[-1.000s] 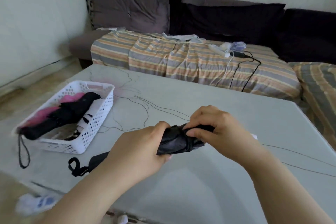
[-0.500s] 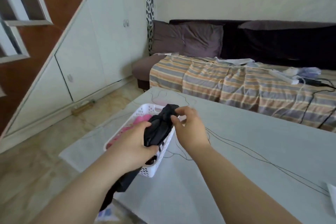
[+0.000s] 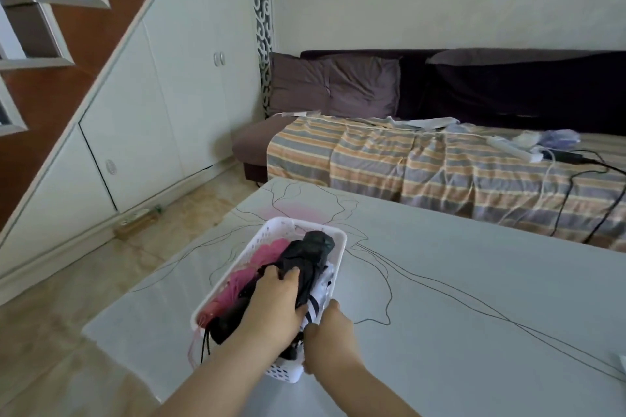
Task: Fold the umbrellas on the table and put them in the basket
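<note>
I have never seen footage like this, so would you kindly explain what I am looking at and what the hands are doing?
No machine here: a person wears a wide-angle camera on the head, looking down at their own bare hands. On the pale table stands a white basket holding a pink umbrella, a striped one, barely visible, and black ones. The left hand grips a folded black umbrella in the basket. The right hand is at the basket's near edge; whether it grips the basket is unclear.
</note>
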Tool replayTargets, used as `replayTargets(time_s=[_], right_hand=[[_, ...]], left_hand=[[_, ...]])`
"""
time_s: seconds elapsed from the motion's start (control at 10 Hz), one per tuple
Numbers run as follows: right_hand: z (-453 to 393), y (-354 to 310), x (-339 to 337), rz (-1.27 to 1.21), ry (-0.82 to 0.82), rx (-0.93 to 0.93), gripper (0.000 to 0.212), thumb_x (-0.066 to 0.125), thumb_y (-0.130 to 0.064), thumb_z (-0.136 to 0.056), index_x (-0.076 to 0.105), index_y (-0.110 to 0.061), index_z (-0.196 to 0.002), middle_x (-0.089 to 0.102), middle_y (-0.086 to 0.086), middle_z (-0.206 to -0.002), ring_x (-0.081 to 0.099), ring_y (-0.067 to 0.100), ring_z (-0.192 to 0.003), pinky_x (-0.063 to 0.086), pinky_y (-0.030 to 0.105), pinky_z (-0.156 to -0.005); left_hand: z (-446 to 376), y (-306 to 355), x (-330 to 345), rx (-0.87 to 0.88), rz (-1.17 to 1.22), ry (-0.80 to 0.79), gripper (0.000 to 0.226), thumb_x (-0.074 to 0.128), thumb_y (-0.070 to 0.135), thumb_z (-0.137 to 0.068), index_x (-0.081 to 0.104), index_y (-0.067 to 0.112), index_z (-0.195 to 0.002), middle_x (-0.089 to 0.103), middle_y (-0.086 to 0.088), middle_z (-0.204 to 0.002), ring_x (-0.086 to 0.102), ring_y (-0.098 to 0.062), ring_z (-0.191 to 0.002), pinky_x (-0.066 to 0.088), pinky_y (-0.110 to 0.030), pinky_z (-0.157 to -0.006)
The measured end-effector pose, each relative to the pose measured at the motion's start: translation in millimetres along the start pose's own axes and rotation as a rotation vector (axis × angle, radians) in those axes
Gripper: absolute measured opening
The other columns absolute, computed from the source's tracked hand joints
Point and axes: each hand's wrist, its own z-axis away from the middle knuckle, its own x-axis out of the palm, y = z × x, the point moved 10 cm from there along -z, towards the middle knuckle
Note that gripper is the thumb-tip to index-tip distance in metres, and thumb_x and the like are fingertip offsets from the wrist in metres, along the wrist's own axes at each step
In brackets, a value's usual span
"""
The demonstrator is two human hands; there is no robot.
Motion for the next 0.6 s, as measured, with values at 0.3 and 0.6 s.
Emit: replayTargets(time_s=[0.3,0.6], right_hand=[[24,32,-25,-0.077,0.002,-0.003,0.047,0.033,-0.030,-0.101,0.025,-0.012,-0.143,0.063,0.010,-0.113,0.067,0.022,-0.080,0.057,0.029,-0.066],[85,31,-120,0.102,-0.045,-0.131,0.030,0.051,-0.028,-0.095,0.061,-0.019,-0.122,0.066,-0.007,-0.103,0.064,0.004,-0.077,0.053,0.020,-0.076]], left_hand=[[6,50,30,0.019,-0.285,-0.099,0.063,0.032,0.044,-0.099,0.009,0.018,-0.152,0.021,-0.010,-0.145,0.021,-0.029,-0.133,0.022,-0.039,-0.109],[28,59,-7,0.144,-0.318,-0.013,0.058,0.032,0.046,-0.099,0.020,0.023,-0.150,0.032,-0.001,-0.145,0.028,-0.022,-0.135,0.021,-0.041,-0.111]])
